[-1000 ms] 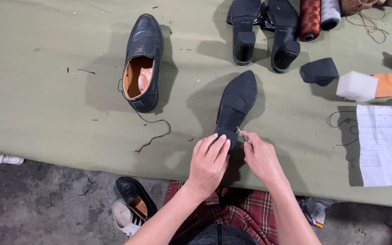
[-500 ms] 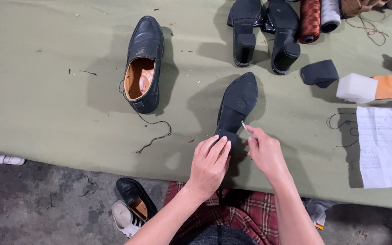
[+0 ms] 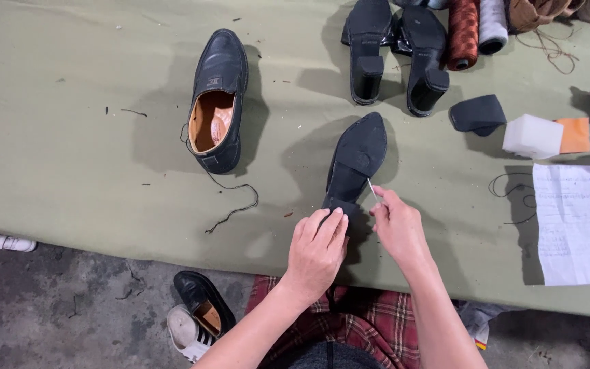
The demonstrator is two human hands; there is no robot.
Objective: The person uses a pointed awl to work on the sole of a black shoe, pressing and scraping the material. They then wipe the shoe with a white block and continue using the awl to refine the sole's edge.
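Shoe [image 3: 355, 164] sole-up near the desk [image 3: 69, 171] edge, heel pinned under the left hand [image 3: 317, 249] to steady it; right hand [image 3: 396, 225], grip pinched shut on a thin needle [image 3: 372, 190] at the sole's rim; second black shoe [image 3: 218, 101] lies apart, upright.

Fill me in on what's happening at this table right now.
A person seated at the green table works on a black shoe lying sole-up. The left hand presses on its heel end while the right hand pinches a thin needle at the shoe's edge. Another black shoe lies upright to the left, with thread spools beyond.
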